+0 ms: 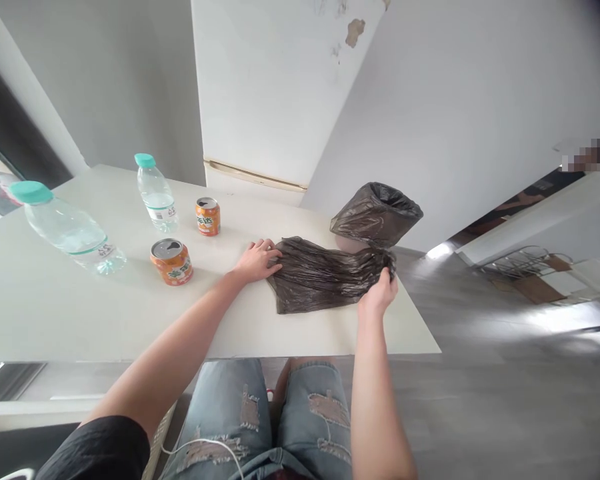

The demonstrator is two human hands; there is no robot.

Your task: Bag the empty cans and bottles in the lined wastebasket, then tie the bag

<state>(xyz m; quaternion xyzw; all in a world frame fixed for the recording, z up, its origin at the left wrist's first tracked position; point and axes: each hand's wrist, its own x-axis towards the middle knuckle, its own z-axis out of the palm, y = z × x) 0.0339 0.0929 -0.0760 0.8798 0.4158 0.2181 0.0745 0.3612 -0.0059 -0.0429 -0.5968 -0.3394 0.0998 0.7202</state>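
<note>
A dark plastic garbage bag (320, 277) lies stretched flat across the white table, its right end bunched up. My right hand (379, 292) is closed around that gathered end. At the bag's left edge rests my left hand (257, 260), fingers apart, the fingertips touching the plastic. Just behind the bunched end stands a small bin lined with another dark bag (377, 213), its mouth tilted to the right.
Left of my hands stand two orange drink cans, a nearer one (172, 262) and a farther one (208, 217). Two clear bottles with teal caps, a large one (73, 230) and a smaller one (156, 195), are farther left. The white table (220, 333) ends at my lap; a fridge (275, 87) stands behind.
</note>
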